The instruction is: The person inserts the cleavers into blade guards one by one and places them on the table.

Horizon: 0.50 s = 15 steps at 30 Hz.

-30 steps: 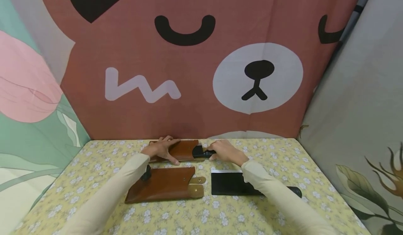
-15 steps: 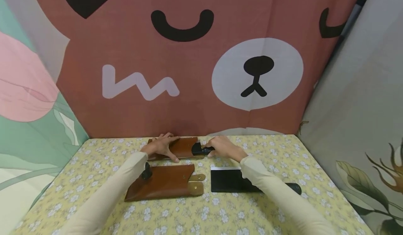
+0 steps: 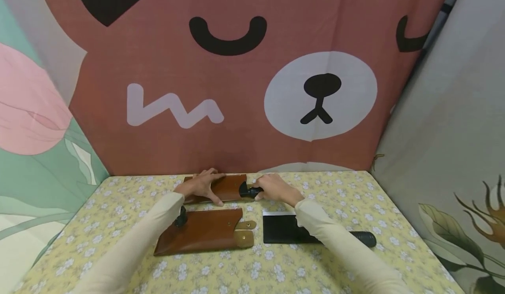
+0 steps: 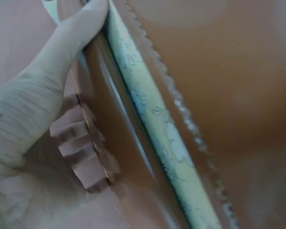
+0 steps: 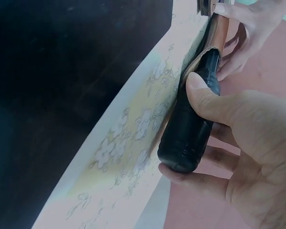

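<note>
At the back of the table lies a brown leather sheath (image 3: pixel 232 188). My left hand (image 3: pixel 201 185) grips it across its width, thumb on the near edge and fingers over the far edge. A black knife handle (image 5: pixel 186 133) sticks out of the sheath's right end, its blade hidden inside. My right hand (image 3: pixel 276 188) holds this handle, thumb on one side and fingers on the other. In the left wrist view the stitched edge of a second brown sheath (image 4: pixel 229 71) shows beside the thumb.
The second leather sheath (image 3: pixel 205 230) lies nearer me, with two tan snap straps (image 3: pixel 245 232) at its right end. Right of it rests a cleaver (image 3: pixel 284 230), black with a pale edge, partly under my right sleeve. A bear-print cloth (image 3: pixel 236 145) hangs behind the table.
My right hand has shifted slightly left, toward the sheath, with the knife handle. My left hand keeps its grip on the sheath. The view has tilted a little.
</note>
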Available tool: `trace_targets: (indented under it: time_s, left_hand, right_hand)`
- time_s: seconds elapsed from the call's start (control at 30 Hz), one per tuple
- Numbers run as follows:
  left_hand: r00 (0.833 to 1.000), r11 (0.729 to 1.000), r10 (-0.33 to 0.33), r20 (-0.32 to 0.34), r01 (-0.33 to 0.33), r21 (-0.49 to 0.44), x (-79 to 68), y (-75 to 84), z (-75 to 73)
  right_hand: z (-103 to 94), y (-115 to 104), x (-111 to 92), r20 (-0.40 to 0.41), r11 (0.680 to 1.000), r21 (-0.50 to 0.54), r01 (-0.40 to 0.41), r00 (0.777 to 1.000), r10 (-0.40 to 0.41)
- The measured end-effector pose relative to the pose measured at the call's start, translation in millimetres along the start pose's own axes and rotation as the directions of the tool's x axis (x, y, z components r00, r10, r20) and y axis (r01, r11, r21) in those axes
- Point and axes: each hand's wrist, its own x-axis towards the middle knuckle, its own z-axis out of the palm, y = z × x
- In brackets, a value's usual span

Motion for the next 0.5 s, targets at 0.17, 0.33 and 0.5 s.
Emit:
trace_targets:
  time_s: [0.17,0.33,0.5]
  left_hand:
    - [0.999,0.999,0.037,-0.011,-0.037,-0.001,-1.3,-5.7,4.4]
    - [0.999,0.999,0.046,-0.027,-0.046,-0.009,1.6,-5.5,2.2]
    - [0.999,0.999,0.041,-0.017,-0.041,-0.004,1.2,-6.9,3.7]
  right_hand:
    - [0.8,-8,2,0.005,1.000,0.005,0.004,1.000,-0.004]
    - [-1.5,-10,3,0.000,0.999,-0.002,-0.037,0.999,0.037]
    - [-1.7,-12,5,0.004,0.999,-0.012,-0.033,0.999,0.033]
